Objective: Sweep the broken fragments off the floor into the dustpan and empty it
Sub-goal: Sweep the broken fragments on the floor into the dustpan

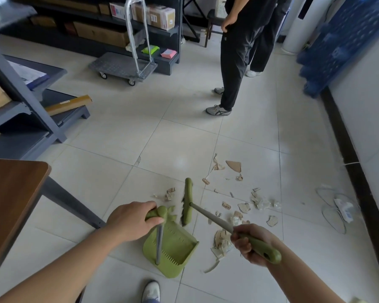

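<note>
My left hand (133,220) grips the green top of the dustpan's upright metal handle. The green dustpan (179,248) stands on the floor tiles below it, its mouth facing up and right. My right hand (248,243) holds the green grip of the broom (210,217), whose grey shaft runs up-left to the green brush head (187,202) lying just beyond the pan's mouth. Beige and white broken fragments (222,242) lie scattered to the right of the pan, with more fragments farther out (234,165) and a few by the brush head.
A wooden table (11,200) with a grey leg stands at the left. Grey shelving (20,110) and a platform trolley (123,66) are beyond. Two people stand ahead; the nearer one's shoe (218,110) is on the tiles. White cables (335,211) lie by the right wall. My shoe (151,291) is below the pan.
</note>
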The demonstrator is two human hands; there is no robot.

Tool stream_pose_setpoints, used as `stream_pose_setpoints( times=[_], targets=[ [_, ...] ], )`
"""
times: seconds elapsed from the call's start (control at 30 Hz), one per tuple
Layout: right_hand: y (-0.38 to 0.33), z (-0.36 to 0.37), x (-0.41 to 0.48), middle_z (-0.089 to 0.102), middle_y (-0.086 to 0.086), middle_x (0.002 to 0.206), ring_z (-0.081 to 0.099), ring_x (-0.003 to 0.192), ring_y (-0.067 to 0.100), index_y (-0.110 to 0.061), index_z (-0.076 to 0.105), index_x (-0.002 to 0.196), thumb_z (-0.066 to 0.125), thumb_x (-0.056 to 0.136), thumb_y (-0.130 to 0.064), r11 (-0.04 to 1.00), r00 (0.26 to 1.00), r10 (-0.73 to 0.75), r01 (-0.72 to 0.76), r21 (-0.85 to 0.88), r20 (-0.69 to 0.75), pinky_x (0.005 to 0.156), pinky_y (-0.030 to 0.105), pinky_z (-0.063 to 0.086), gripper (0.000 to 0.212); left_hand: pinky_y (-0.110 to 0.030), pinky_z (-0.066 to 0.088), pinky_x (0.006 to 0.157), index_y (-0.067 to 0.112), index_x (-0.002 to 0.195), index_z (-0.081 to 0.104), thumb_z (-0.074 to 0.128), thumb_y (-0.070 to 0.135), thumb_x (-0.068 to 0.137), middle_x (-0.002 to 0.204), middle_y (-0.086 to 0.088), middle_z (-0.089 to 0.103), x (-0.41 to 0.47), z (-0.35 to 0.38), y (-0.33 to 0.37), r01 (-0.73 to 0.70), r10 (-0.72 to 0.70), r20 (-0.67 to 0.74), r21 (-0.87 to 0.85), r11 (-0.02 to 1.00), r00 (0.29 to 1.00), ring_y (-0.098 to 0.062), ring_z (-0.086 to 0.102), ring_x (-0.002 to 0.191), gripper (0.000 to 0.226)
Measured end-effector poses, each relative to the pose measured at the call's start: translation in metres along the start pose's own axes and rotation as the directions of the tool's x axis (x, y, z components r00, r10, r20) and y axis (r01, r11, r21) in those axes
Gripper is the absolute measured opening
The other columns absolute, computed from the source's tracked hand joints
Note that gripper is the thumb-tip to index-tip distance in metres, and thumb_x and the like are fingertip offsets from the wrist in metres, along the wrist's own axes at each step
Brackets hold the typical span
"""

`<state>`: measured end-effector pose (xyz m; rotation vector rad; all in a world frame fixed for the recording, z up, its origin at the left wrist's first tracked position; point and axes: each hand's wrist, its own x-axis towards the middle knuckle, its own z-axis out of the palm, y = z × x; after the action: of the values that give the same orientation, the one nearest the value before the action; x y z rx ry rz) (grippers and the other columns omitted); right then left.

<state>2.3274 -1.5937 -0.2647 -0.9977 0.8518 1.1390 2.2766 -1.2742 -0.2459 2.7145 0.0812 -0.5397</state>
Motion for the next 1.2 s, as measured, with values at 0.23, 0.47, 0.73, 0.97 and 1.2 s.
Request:
stream_pose_setpoints(
  times=[0.23, 0.47, 0.73, 0.97, 1.2],
  targets=[
    [-0.04, 0.104, 0.058, 0.043, 0.004, 0.049, 0.041, 0.026, 0.009, -0.007, 0.043, 0.076, 0.038, 0.098, -0.012, 0.998, 0.99, -0.01, 0.001, 0.062, 0.144, 0.025, 0.012, 0.032, 0.023, -0.029, 0.046, 0.067, 0.033, 0.101, 0.053, 0.045, 0.06, 0.089, 0.085, 0.013, 0.061, 0.018, -0.03, -0.064, 0.052, -0.052, -0.014, 0.02, 0.998, 0.999, -0.013, 0.058, 0.08, 0.03],
    [-0.063, 0.187, 0.131, 0.041, 0.005, 0.049, 0.041, 0.025, 0.009, -0.003, 0.045, 0.084, 0.035, 0.099, -0.012, 0.985, 0.978, 0.002, -0.038, 0.167, 0.209, 0.025, 0.013, 0.034, 0.02, -0.03, 0.039, 0.065, 0.038, 0.1, 0.05, 0.043, 0.062, 0.089, 0.079, 0.014, 0.055, 0.039, -0.048, -0.112, 0.079, -0.077, -0.04, 0.05, 0.996, 0.996, -0.014, 0.05, 0.074, 0.028],
    [-0.074, 0.188, 0.161, 0.04, 0.005, 0.049, 0.041, 0.026, 0.01, -0.001, 0.044, 0.089, 0.033, 0.097, -0.009, 0.934, 0.984, 0.003, -0.067, 0.352, 0.18, 0.025, 0.013, 0.034, 0.016, -0.03, 0.041, 0.063, 0.033, 0.098, 0.049, 0.043, 0.061, 0.09, 0.078, 0.011, 0.058, 0.053, -0.049, -0.141, 0.079, -0.078, -0.052, 0.011, 0.997, 0.996, -0.014, 0.054, 0.073, 0.03],
    [-0.084, 0.124, 0.14, 0.043, 0.007, 0.051, 0.042, 0.025, 0.01, -0.007, 0.041, 0.085, 0.043, 0.078, -0.005, 0.917, 0.992, -0.021, -0.029, 0.398, 0.12, 0.024, 0.014, 0.034, 0.007, -0.03, 0.04, 0.064, 0.029, 0.105, 0.051, 0.044, 0.061, 0.09, 0.079, 0.012, 0.054, 0.062, -0.044, -0.129, -0.012, 0.012, -0.013, 0.015, 1.0, 1.0, -0.015, 0.052, 0.074, 0.036],
    [-0.091, 0.06, 0.103, 0.045, 0.007, 0.052, 0.042, 0.025, 0.009, -0.005, 0.043, 0.085, 0.047, 0.078, -0.006, 0.904, 0.999, -0.03, 0.018, 0.426, 0.022, 0.023, 0.013, 0.034, 0.008, -0.031, 0.035, 0.062, 0.03, 0.094, 0.048, 0.045, 0.059, 0.09, 0.085, 0.011, 0.058, 0.074, -0.036, -0.096, -0.152, 0.148, 0.097, 0.04, 0.988, 0.984, -0.019, 0.054, 0.078, 0.03]
  ],
)
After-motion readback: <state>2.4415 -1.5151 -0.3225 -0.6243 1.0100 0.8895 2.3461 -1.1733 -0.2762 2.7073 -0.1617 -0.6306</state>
